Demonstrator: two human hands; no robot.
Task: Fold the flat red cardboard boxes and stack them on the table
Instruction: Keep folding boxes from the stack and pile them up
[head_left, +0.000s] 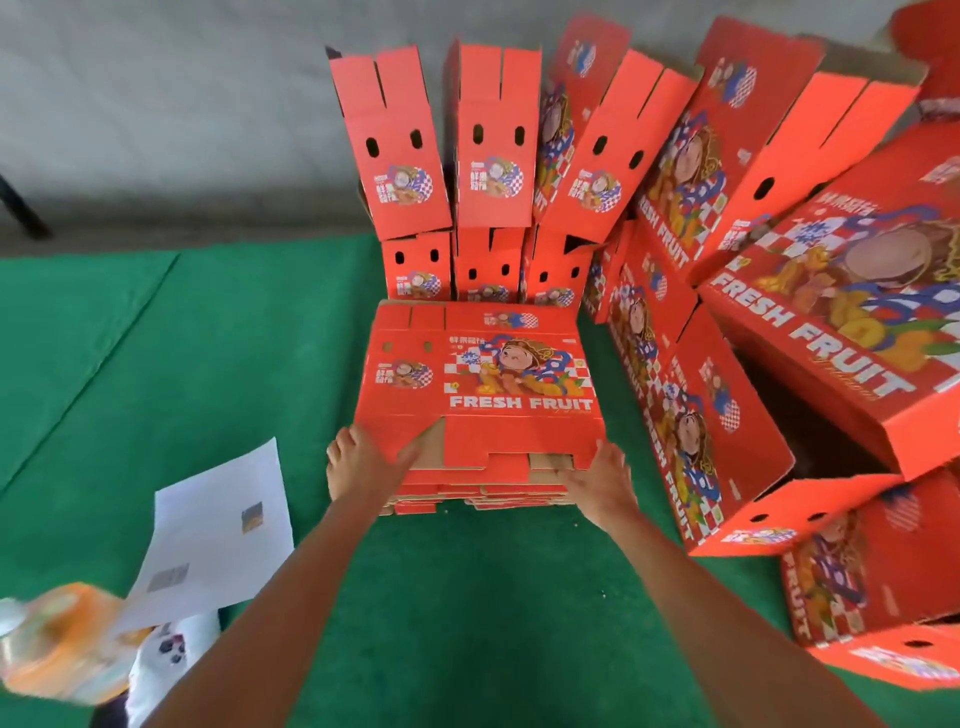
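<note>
**Lift one flat blank, not two**

The top flat box (480, 382) lies face up on the pile of flat boxes (483, 491), at the middle of the green worktop (234, 364), print reading towards you. Your left hand (363, 462) is at the pile's 7 o'clock corner, fingers straight and laid against the top sheet's near flap, thumb side up; it has not closed round anything that I can see. Your right hand (602, 480) is at the 5 o'clock corner, fingers spread and relaxed on the near edge, also holding nothing firmly. How far its fingertips reach under the edge is hidden.

To do this step well, slide your fingertips under the top sheet only. The near edges of the sheets below are staggered and close together, so feel for a single thickness before you lift. Raise the near edge first and let the sheet peel off the pile towards 12 o'clock, keeping both corners level so it does not twist.

Bring it towards you to open it: the folded boxes (441, 156) stand close behind the pile at 12 o'clock and more lean at 2 to 4 o'clock (727, 405), so a wide swing could knock them. The loose paper (218, 535) at 8 o'clock sits near your left forearm; keep your elbow off it.
</note>
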